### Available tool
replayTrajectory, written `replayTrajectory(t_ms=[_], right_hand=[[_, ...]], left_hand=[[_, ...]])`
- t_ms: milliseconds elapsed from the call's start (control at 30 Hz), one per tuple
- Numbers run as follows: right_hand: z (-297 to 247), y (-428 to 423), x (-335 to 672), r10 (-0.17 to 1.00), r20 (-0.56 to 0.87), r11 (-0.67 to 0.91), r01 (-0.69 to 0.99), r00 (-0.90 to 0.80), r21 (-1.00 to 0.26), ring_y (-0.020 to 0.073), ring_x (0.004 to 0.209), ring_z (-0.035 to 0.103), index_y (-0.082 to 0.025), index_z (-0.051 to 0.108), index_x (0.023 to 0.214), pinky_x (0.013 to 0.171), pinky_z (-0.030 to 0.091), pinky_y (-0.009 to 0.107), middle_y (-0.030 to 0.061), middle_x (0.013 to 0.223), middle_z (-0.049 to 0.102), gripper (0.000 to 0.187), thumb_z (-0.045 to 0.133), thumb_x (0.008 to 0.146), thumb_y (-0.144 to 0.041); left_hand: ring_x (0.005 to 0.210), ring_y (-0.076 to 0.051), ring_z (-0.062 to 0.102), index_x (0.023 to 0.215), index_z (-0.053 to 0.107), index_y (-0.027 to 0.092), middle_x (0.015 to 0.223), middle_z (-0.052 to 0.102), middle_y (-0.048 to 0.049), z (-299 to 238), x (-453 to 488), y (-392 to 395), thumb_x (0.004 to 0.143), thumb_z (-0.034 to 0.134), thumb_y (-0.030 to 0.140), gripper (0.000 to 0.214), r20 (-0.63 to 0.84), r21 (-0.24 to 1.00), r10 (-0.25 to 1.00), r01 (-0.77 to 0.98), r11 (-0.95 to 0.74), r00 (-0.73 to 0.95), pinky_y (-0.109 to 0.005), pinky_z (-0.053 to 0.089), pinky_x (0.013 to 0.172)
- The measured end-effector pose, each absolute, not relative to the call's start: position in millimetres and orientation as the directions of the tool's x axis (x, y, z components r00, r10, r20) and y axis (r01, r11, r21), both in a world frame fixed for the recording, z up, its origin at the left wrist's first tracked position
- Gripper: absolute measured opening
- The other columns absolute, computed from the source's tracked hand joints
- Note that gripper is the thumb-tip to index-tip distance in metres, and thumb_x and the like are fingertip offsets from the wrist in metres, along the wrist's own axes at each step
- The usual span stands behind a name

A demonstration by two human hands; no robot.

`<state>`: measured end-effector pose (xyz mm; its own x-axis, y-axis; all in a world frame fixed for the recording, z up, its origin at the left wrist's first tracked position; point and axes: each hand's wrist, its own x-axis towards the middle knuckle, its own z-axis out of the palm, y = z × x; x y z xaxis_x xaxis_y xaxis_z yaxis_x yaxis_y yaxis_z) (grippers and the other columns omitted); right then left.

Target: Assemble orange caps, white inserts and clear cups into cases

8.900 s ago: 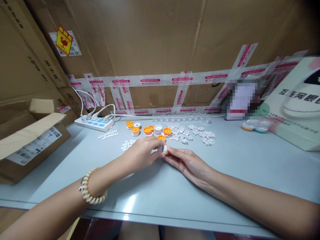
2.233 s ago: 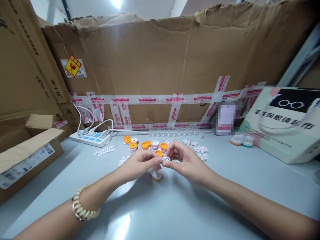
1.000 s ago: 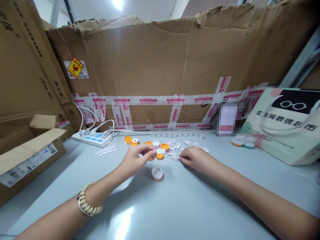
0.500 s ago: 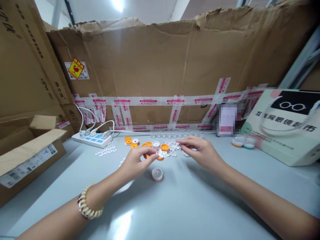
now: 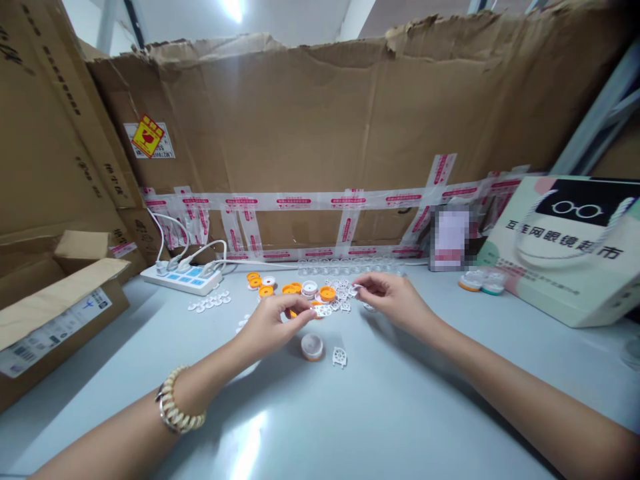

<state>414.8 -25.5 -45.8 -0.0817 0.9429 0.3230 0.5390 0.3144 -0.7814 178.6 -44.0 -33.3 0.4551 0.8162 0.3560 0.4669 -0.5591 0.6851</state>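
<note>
My left hand (image 5: 281, 316) is closed, thumb and forefinger pinching a white perforated plastic piece (image 5: 323, 311). My right hand (image 5: 390, 298) pinches a small white plastic part (image 5: 356, 287) at the edge of a pile of similar white openwork parts (image 5: 342, 289). Below and between the hands, one white wheel-patterned part (image 5: 339, 357) lies by itself on the table. To its left stands a round clear-topped container with an orange base (image 5: 313, 347). Orange round caps (image 5: 327, 294) and a white ring (image 5: 309, 289) sit just beyond my left hand.
A power strip (image 5: 183, 277) with white plugs and small white discs (image 5: 209, 301) lie at left, near an open carton (image 5: 65, 307). Clear cups (image 5: 350, 267) line the back by the cardboard wall (image 5: 300, 133). At right are two capped containers (image 5: 483, 281) and a paper bag (image 5: 560, 253).
A white wheel-patterned part now lies on the table right of the round container. My right hand now shows a white part at its fingertips; the view has shifted slightly.
</note>
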Motion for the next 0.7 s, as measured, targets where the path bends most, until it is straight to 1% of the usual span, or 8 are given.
replayTrajectory(t_ms=[67, 167, 233, 333, 400, 500, 600, 700], right_hand=[[-45, -30, 407, 0.952, 0.278, 0.305, 0.409, -0.125, -0.86, 0.0174, 0.07, 0.066, -0.017, 0.069, 0.091, 0.069, 0.053, 0.031, 0.0041, 0.078, 0.071, 0.025, 0.059, 0.071, -0.026], [-45, -39, 394, 0.972, 0.128, 0.168, 0.203, -0.198, -0.965, 0.017, 0.073, 0.068, -0.018, 0.071, 0.092, 0.075, 0.054, 0.033, 0.0052, 0.084, 0.073, 0.028, 0.066, 0.067, -0.03], [-47, -45, 386, 0.968, 0.044, 0.066, 0.078, -0.249, -0.995, 0.0173, 0.076, 0.069, -0.018, 0.072, 0.09, 0.08, 0.054, 0.035, 0.0054, 0.083, 0.074, 0.029, 0.07, 0.065, -0.033], [-49, -54, 378, 0.945, 0.008, -0.01, -0.051, -0.328, -0.999, 0.0171, 0.081, 0.069, -0.019, 0.072, 0.089, 0.085, 0.052, 0.036, 0.0054, 0.086, 0.074, 0.03, 0.073, 0.063, -0.035], [-48, -58, 376, 0.934, 0.011, -0.011, -0.059, -0.356, -0.998, 0.0177, 0.088, 0.068, -0.02, 0.072, 0.088, 0.087, 0.051, 0.036, 0.0066, 0.097, 0.072, 0.029, 0.073, 0.064, -0.035], [-42, -60, 378, 0.921, -0.001, -0.017, -0.037, -0.39, -0.999, 0.0179, 0.096, 0.065, -0.022, 0.072, 0.092, 0.091, 0.049, 0.037, 0.0071, 0.106, 0.069, 0.028, 0.07, 0.069, -0.037], [-39, -58, 381, 0.9, -0.005, -0.039, -0.068, -0.436, -0.997, 0.0167, 0.099, 0.064, -0.023, 0.071, 0.093, 0.093, 0.047, 0.035, 0.0058, 0.106, 0.069, 0.028, 0.068, 0.07, -0.039], [-38, -57, 381, 0.91, 0.023, 0.005, -0.045, -0.414, -0.999, 0.0168, 0.097, 0.065, -0.024, 0.072, 0.089, 0.091, 0.049, 0.035, 0.0047, 0.101, 0.071, 0.024, 0.07, 0.069, -0.037]], left_hand=[[0.066, -0.012, 0.057, 0.076, 0.066, 0.015, 0.076, 0.069, -0.0024, -35, 179, -45, 0.081, 0.056, 0.025, 0.015, 0.356, 0.687, 0.806, 0.452, -0.568, 0.472, -0.023, 0.043, 0.061], [0.068, -0.013, 0.059, 0.079, 0.066, 0.016, 0.076, 0.069, -0.0032, -34, 181, -51, 0.081, 0.057, 0.025, 0.014, 0.355, 0.69, 0.771, 0.408, -0.597, 0.529, -0.024, 0.045, 0.063], [0.074, -0.014, 0.061, 0.08, 0.066, 0.016, 0.08, 0.07, -0.0045, -31, 183, -56, 0.082, 0.057, 0.024, 0.012, 0.364, 0.696, 0.707, 0.327, -0.639, 0.607, -0.027, 0.047, 0.069], [0.086, -0.016, 0.063, 0.08, 0.065, 0.016, 0.089, 0.07, -0.0067, -28, 184, -61, 0.083, 0.056, 0.02, 0.011, 0.4, 0.703, 0.597, 0.185, -0.687, 0.696, -0.03, 0.047, 0.083], [0.086, -0.016, 0.064, 0.079, 0.065, 0.016, 0.088, 0.07, -0.0068, -28, 185, -62, 0.083, 0.056, 0.019, 0.01, 0.43, 0.69, 0.586, 0.168, -0.704, 0.686, -0.031, 0.047, 0.084], [0.083, -0.016, 0.064, 0.081, 0.065, 0.016, 0.085, 0.07, -0.0065, -27, 183, -58, 0.082, 0.057, 0.019, 0.008, 0.473, 0.66, 0.609, 0.202, -0.724, 0.637, -0.03, 0.048, 0.08], [0.082, -0.016, 0.063, 0.082, 0.065, 0.015, 0.085, 0.07, -0.0061, -25, 182, -56, 0.083, 0.057, 0.018, 0.009, 0.482, 0.645, 0.615, 0.222, -0.731, 0.624, -0.028, 0.049, 0.076], [0.081, -0.015, 0.063, 0.082, 0.065, 0.015, 0.083, 0.07, -0.0056, -23, 181, -56, 0.083, 0.056, 0.018, 0.009, 0.489, 0.629, 0.612, 0.234, -0.741, 0.622, -0.028, 0.049, 0.075]])
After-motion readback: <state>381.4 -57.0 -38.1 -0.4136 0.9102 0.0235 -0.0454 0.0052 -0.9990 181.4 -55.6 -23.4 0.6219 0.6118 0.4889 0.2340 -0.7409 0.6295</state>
